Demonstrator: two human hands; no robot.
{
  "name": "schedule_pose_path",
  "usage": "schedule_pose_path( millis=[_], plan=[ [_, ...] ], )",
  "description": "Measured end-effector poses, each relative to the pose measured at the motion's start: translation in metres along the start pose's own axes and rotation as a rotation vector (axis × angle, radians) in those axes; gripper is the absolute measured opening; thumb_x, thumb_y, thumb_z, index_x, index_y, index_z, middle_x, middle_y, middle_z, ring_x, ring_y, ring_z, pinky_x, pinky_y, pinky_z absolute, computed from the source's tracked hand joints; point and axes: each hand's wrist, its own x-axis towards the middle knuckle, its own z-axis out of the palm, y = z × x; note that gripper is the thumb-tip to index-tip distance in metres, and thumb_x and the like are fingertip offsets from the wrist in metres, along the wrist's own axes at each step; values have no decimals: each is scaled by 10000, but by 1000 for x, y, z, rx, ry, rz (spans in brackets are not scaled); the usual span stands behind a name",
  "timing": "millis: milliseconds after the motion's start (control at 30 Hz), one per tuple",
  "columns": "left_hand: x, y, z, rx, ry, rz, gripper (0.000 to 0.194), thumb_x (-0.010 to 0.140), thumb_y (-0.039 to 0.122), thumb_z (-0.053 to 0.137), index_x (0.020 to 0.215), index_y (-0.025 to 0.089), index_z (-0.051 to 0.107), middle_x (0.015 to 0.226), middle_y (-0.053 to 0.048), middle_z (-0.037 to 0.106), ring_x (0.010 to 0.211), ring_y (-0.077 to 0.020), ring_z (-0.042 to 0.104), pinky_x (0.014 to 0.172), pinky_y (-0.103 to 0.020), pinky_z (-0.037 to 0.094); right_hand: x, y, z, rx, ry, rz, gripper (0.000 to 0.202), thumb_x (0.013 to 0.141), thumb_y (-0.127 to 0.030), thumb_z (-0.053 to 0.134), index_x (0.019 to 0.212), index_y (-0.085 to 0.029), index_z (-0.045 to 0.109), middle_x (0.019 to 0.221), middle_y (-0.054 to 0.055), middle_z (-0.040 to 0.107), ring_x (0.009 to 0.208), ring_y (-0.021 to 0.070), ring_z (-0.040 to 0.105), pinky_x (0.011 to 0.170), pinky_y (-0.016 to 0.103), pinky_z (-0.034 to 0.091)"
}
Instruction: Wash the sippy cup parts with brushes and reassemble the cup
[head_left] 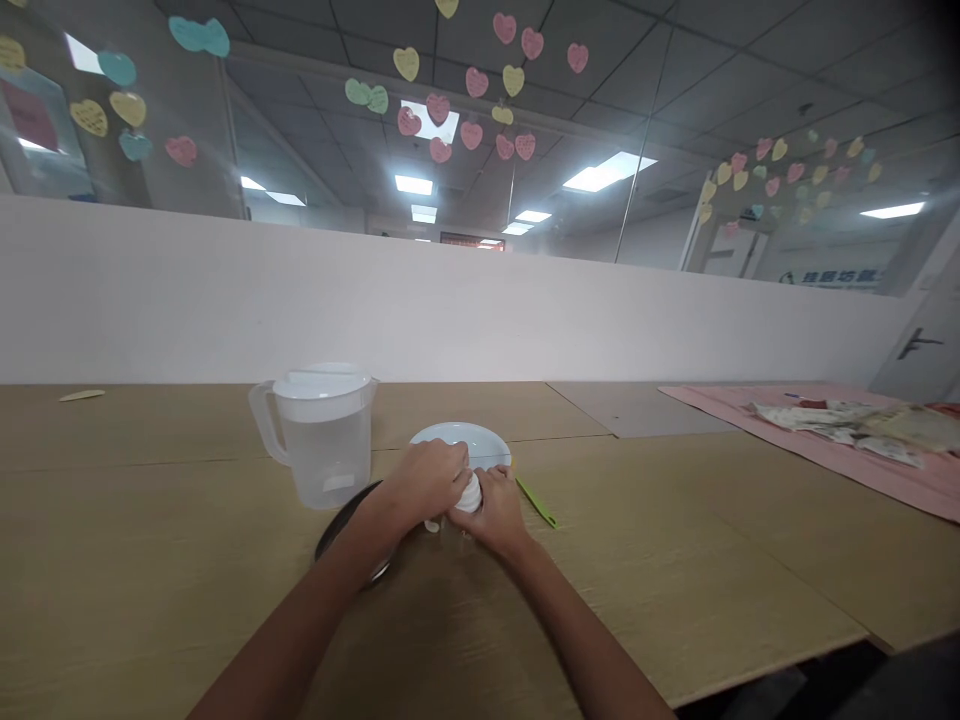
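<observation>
In front of me, both hands are closed around a white, ridged, rounded thing [469, 494]; its kind is partly hidden by my fingers. My left hand [431, 482] covers it from the left and above, while my right hand [495, 508] wraps its right side. Small pale bits [433, 525] show just below the hands. Behind them lies a white plate [457, 432], and a dark round metal dish [341, 525] is partly covered by my left forearm. Just right of my right hand rests a green-handled utensil [536, 503], its head hidden.
A translucent lidded pitcher [330, 440] holding clear liquid stands left of the plate. A thin pale oval piece [82, 396] lies far left on the wooden table [187, 590]. At right, a pink cloth [720, 408] bears crumpled papers or fabric [832, 420]. A white wall [450, 310] borders the back.
</observation>
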Motion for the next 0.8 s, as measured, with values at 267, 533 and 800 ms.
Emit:
schedule_pose_path(
  millis=[267, 533, 800],
  plan=[
    [6, -4, 1, 9, 35, -13, 268, 822, 310, 351, 690, 176, 542, 717, -52, 616, 622, -172, 543, 529, -274, 330, 0, -1, -4, 16, -10, -26, 437, 635, -611, 547, 684, -178, 579, 598, 51, 624, 618, 190, 555, 689, 320, 317],
    [9, 0, 0, 54, 68, -75, 447, 847, 476, 278, 706, 163, 564, 709, -87, 619, 635, -213, 565, 552, -292, 332, -3, 3, 2, 35, -31, -30, 478, 619, -643, 561, 699, -174, 602, 619, 44, 617, 650, 193, 550, 712, 324, 308],
    [6, -7, -9, -55, 168, -118, 347, 850, 405, 326, 738, 174, 558, 745, -58, 625, 634, -181, 555, 553, -274, 325, -4, 7, 1, -23, -41, -110, 555, 685, -695, 442, 747, -164, 591, 657, 66, 612, 663, 193, 515, 705, 323, 288]
  ],
)
